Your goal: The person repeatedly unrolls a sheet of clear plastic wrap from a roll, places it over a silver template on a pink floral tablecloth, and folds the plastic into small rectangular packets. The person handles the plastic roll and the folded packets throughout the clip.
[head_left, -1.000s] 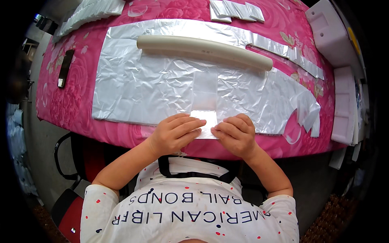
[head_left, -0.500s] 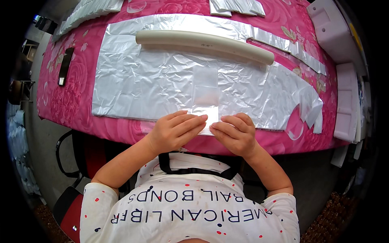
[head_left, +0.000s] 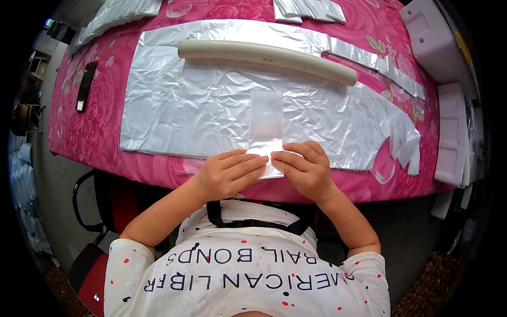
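Since 0.5 s ago both hands have slid slightly toward the near table edge, fingers flatter. Left hand (head_left: 229,171) and right hand (head_left: 303,169) press a small clear plastic bag (head_left: 265,129) by its near end, each grip flat-fingered, not pinching (thumbs hidden). It lies on the crinkled foil sheet (head_left: 200,105), below the white tube (head_left: 264,55). Uneven pressure could skew the slippery bag or crease the foil on the pink table (head_left: 95,100).

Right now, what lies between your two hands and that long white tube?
In the head view, a small clear plastic bag and crinkled silver foil sheet lie between the left hand, right hand and white tube.
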{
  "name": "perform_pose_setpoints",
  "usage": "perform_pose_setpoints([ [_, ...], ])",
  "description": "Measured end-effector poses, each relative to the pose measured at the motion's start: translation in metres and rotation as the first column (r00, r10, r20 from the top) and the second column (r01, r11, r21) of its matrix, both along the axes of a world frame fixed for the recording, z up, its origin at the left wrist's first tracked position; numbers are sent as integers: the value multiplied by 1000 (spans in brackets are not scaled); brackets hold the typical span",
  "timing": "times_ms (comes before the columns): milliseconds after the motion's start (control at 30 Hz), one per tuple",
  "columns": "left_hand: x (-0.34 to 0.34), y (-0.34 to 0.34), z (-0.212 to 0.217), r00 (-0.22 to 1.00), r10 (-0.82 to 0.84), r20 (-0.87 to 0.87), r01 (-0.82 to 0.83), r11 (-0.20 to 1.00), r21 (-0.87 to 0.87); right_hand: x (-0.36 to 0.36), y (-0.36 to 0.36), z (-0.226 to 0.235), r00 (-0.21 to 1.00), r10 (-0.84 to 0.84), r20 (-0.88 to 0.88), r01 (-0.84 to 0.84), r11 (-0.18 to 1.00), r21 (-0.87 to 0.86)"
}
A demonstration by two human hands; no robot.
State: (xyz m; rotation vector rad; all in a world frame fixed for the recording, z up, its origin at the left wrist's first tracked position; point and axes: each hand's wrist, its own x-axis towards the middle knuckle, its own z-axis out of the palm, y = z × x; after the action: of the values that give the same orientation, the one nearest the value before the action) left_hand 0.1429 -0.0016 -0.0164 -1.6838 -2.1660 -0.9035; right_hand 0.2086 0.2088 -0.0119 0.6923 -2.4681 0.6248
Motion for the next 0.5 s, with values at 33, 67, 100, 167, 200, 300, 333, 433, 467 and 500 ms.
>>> perform_pose_setpoints([
  [33,-1,1,0,1000,-5,20,5,1000,6,0,0,0,1000,15,4,-15,1000,-2],
  [67,-3,0,-2,1000,5,-4,-5,999,-36,1,0,0,1000,18,11,-18,1000,-8],
  [100,-8,-1,-6,999,14,-30,-16,997,-80,1,-1,1,1000,20,18,-20,1000,-15],
  [167,-14,-8,-14,999,15,-51,-23,984,-177,1,-1,1,999,23,36,-22,999,-30],
  [200,-14,-9,-16,999,14,-50,-23,983,-180,2,-2,1,999,24,48,-23,999,-39],
  [300,-14,-10,-18,999,17,-49,-26,982,-187,0,-3,-1,996,6,86,-2,999,-48],
  [333,-14,-10,-18,998,22,-50,-31,982,-188,0,-3,-2,995,-4,100,9,999,-49],
  [433,-13,-10,-18,999,34,-31,-39,982,-185,-2,-2,-5,990,2,139,2,1000,-26],
  [467,-13,-10,-18,999,38,-20,-41,982,-182,-3,-2,-6,990,-1,139,4,1000,-22],
  [500,-14,-10,-18,999,31,-26,-35,982,-183,-3,-2,-7,990,-4,139,7,1000,-18],
])
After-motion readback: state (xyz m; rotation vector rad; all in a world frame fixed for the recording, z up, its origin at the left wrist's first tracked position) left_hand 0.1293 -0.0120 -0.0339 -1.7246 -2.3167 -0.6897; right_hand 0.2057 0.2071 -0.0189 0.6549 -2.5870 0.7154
